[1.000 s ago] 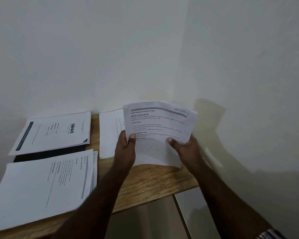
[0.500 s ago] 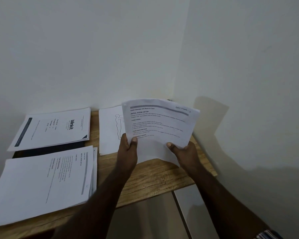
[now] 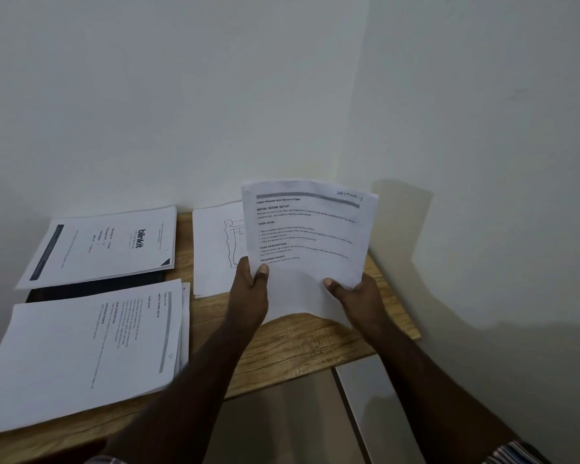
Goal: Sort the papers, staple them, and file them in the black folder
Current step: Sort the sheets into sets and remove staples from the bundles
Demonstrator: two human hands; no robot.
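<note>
Setting: wooden plank table [image 3: 292, 349] is standing in a white-walled corner.
Left hand [image 3: 248, 293]: pinching the printed white sheet [image 3: 308, 246] at its lower left.
Right hand [image 3: 355, 296]: gripping the lower right, tilting text upward, likely for reading before sorting.
Black folder [image 3: 94, 288]: lying under the white "blinkit" papers [image 3: 104, 244].
Near stack [image 3: 84, 349]: resting flat, apparently already sorted.
</note>
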